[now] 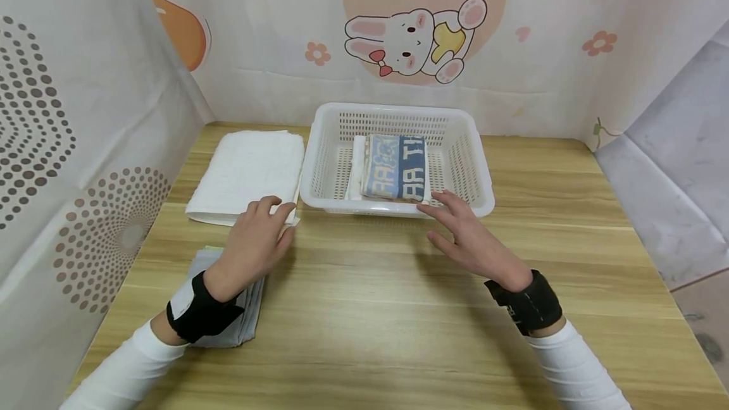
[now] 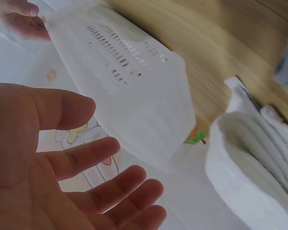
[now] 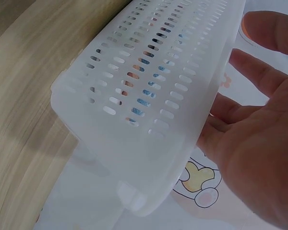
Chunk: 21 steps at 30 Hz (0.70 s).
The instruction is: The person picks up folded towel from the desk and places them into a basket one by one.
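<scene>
My left hand (image 1: 256,242) hovers over the near right corner of a folded white towel (image 1: 250,173), its fingers spread and loosely bent. In the left wrist view the palm (image 2: 29,187) holds nothing, and the towel's layered fold (image 2: 240,158) lies to the right. At the near rim of a white plastic basket (image 1: 364,207) is my right hand (image 1: 473,242), fingertips right at the edge and the thumb apart. A folded blue patterned towel (image 1: 395,166) sits in the basket on top of a white one (image 1: 355,173). The right wrist view shows the fingers beside the slotted basket wall (image 3: 158,115).
Partly under my left forearm lies a folded grey cloth (image 1: 247,318). Everything rests on a wood-grain table (image 1: 387,321). A white curtain with a printed rabbit (image 1: 410,43) hangs behind the basket, and more pale cloth (image 1: 102,112) hangs along the left side.
</scene>
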Tool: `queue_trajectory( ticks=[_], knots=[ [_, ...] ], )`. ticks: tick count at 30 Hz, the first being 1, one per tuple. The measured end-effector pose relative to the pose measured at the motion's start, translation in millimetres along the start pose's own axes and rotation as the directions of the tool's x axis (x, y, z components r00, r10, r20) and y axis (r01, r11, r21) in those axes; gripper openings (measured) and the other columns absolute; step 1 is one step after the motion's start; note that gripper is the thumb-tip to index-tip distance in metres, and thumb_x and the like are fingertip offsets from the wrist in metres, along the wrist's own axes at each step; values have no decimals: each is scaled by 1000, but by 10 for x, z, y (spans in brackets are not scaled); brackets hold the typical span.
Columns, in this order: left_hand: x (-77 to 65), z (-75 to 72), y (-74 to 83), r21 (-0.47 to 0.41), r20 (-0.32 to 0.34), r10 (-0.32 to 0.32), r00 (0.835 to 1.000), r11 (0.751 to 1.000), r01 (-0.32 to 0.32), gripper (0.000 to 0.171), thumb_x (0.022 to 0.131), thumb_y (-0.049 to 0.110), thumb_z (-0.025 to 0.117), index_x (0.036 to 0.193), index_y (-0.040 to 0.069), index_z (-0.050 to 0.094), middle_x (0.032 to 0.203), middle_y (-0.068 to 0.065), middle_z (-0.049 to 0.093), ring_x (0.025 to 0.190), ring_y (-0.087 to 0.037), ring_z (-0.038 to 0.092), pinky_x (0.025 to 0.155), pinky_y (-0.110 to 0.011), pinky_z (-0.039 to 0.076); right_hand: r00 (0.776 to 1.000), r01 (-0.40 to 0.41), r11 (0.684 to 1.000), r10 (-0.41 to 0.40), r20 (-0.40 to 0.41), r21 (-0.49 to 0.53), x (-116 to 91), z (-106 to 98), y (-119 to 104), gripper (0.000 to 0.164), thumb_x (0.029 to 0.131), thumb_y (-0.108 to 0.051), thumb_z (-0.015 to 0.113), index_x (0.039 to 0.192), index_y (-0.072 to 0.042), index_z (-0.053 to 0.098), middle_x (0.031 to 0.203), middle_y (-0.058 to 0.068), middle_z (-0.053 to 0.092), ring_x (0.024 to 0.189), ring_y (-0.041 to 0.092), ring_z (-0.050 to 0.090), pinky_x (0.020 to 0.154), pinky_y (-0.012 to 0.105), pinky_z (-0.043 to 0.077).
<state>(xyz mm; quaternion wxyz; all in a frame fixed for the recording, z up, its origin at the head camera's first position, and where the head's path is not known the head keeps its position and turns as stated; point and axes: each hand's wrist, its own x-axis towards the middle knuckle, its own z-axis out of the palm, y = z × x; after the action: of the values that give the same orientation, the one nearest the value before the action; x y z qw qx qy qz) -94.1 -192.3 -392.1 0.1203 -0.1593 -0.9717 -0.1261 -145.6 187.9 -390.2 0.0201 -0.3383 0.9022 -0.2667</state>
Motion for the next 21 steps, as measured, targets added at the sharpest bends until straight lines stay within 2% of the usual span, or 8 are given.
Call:
queue_trajectory(
  ticks=[11, 21],
  knots=[
    [-153, -33, -122, 4, 39, -67, 997, 998, 67, 34, 94, 11, 62, 126, -2, 60, 120, -29, 56, 103, -50, 56, 79, -58, 48, 1000, 12, 1000, -12, -8, -6, -14, -1, 10, 52, 93, -8, 68, 142, -4, 53, 149, 27, 35, 142, 48, 25, 111, 63, 26],
    [-259, -48, -189, 22, 37, -75, 997, 997, 74, 33, 93, 12, 64, 123, -3, 60, 117, -30, 56, 100, -50, 57, 75, -57, 49, 999, 39, 999, -39, -19, -5, -1, -7, -5, 49, 93, -5, 66, 141, -3, 53, 147, 28, 37, 140, 50, 26, 110, 64, 26]
  ],
)
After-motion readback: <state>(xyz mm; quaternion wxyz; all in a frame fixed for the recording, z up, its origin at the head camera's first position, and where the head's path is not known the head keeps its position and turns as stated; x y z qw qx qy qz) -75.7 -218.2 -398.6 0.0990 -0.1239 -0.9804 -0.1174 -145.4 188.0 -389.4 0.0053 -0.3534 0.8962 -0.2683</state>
